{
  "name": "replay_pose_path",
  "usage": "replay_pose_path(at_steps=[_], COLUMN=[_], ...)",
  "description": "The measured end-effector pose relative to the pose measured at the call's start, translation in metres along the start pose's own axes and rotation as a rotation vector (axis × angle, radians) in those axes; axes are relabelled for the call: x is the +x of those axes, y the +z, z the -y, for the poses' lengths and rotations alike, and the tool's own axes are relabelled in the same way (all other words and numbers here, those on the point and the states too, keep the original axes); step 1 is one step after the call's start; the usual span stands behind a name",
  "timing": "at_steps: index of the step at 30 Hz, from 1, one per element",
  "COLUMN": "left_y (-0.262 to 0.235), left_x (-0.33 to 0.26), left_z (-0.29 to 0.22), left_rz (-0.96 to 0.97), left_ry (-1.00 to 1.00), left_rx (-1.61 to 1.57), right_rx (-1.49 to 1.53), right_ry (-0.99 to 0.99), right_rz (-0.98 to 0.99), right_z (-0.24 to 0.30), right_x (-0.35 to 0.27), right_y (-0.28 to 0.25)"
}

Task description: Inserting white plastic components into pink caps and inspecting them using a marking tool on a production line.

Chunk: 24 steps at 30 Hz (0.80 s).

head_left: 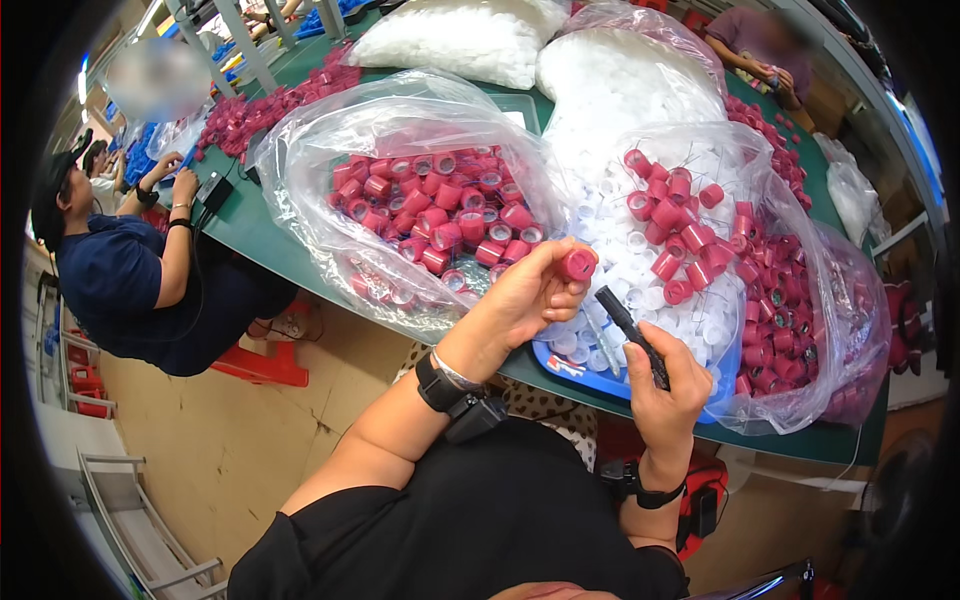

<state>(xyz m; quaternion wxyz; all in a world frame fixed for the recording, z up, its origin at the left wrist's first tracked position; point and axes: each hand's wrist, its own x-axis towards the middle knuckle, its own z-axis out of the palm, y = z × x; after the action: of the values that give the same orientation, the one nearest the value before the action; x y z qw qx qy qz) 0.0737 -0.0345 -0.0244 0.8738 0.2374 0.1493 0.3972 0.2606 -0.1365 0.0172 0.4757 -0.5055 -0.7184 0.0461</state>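
My left hand (pixel 524 300) pinches a small dark-red cap (pixel 579 264) between thumb and fingers, one end of it turned toward me. In my right hand (pixel 668 395) is a black pen-shaped tool (pixel 622 318), its far end pointing up toward the cap but apart from it. Both hands are over the near edge of a blue tray (pixel 597 378) heaped with translucent white plastic pieces (pixel 640 298). More red caps (pixel 676 222) lie in a loose pile on these pieces. A thin clear stick (pixel 602 340) rests by the tray's front.
Clear bags of red caps stand left (pixel 425 205) and right (pixel 775 310) of the tray. Full white bags (pixel 450 42) lie behind on the green table (pixel 270 228). Co-workers sit at the left (pixel 115 250) and far right (pixel 755 45); a red stool (pixel 262 366) is below left.
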Motion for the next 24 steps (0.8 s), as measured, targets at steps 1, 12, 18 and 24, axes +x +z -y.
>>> replay_pose_path(at_steps=[1, 12, 18, 24], left_y=[-0.003, 0.008, 0.011, 0.012], left_x=[-0.001, -0.003, -0.004, -0.001], left_z=[0.001, 0.002, 0.004, 0.009], left_rz=[0.017, -0.022, -0.1, -0.038], left_ry=[0.011, 0.124, 0.03, 0.008], left_rx=[-0.035, -0.081, -0.165, -0.235], right_rx=[0.008, 0.021, 0.019, 0.033], right_ry=[-0.009, 0.012, 0.052, 0.101], right_rz=[-0.005, -0.035, -0.054, -0.023], right_z=[-0.001, -0.006, -0.004, 0.0], right_x=[0.0, -0.002, -0.004, -0.002], right_y=[0.001, -0.001, -0.002, 0.001])
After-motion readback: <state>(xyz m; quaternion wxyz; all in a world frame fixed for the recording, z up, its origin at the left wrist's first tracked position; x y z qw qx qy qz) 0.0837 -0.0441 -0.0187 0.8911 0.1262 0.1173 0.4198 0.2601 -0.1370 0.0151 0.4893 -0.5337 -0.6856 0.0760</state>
